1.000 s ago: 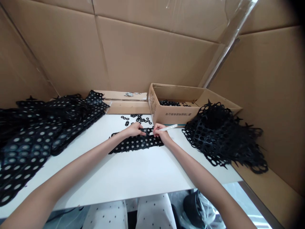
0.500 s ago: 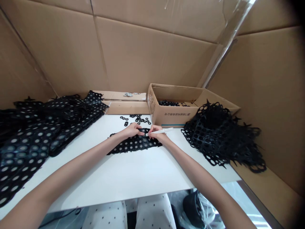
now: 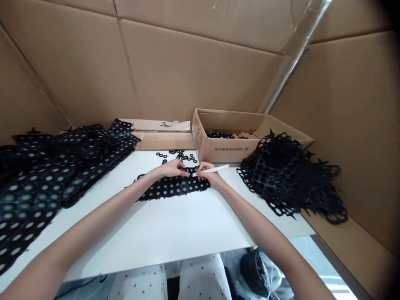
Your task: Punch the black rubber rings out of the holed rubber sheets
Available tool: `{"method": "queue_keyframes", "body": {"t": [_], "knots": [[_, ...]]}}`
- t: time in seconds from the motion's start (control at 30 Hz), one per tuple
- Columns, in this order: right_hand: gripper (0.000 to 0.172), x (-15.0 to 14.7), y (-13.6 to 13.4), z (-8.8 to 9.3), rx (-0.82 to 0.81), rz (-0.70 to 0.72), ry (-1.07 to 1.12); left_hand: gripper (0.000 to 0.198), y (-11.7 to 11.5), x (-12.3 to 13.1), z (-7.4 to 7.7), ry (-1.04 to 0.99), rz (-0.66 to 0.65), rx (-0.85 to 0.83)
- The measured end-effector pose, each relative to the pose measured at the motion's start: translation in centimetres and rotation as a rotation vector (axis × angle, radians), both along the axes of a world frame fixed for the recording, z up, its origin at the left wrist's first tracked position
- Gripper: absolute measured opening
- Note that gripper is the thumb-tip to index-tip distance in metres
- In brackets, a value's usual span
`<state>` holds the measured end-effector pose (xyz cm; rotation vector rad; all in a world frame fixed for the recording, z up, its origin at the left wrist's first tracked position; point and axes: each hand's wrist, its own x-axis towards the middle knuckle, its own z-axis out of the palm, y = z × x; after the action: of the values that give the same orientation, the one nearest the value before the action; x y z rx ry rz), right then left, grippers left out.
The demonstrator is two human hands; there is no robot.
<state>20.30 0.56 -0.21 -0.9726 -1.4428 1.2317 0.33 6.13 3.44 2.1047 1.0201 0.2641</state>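
Probably light and floppy, the black dotted sheet [image 3: 175, 188] lies on the white table [image 3: 159, 233], best held near its far edge, where the left hand's [image 3: 173, 168] grip pinches it while the right hand's [image 3: 207, 171] grip pinches a slim white tool [image 3: 219, 168].

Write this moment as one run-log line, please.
Left hand: on dotted black sheet | Right hand: holding white pen-like tool, tip at sheet | Beyond sheet: loose black rings, open cardboard box
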Motion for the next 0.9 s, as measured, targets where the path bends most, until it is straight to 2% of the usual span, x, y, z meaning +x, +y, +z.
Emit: {"method": "queue_keyframes", "body": {"t": [0.1,0.23,0.53,0.73,0.9], "knots": [[0.014,0.0,0.0,0.0,0.014,-0.001,-0.004,0.031,-0.2,0.6,-0.6,0.003,0.075,0.01],[0.015,0.0,-0.1,0.1,0.039,0.011,0.009,0.029,-0.2,0.6,-1.2,-0.031,0.109,-0.024],[0.019,0.0,-0.3,0.2,0.065,0.004,0.004,0.029,-0.6,0.5,-0.9,-0.07,0.128,-0.074],[0.023,-0.1,-0.2,0.0,0.085,0.052,-0.031,0.027,-0.9,0.5,-1.3,-0.154,0.155,-0.08],[0.025,0.1,-0.1,-0.1,0.084,0.034,-0.021,0.026,-0.8,0.5,-1.2,-0.149,0.187,-0.115]]}}
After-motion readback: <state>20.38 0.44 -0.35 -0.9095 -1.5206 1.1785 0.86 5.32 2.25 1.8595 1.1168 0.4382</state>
